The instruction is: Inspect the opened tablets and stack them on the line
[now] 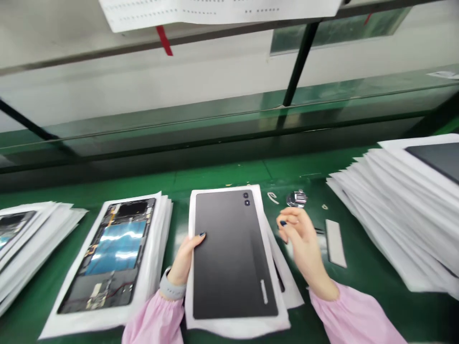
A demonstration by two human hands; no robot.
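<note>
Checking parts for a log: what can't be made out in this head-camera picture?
Head view:
- Printed sheet: cut off by the top edge, its print too small to read.
- Small metal part: too small and glary to identify.
- Open tablet: glare hides the blue panel's detail.
- Right hand: its curled fingers hide whether they hold anything.
- Dark tablet: the left hand covers one edge.
- White stack: cut off by the right edge.

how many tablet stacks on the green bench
4. One at the far left edge, one topped by an opened tablet, the middle stack under the left hand, and a large one at right. More may lie out of view.
</note>
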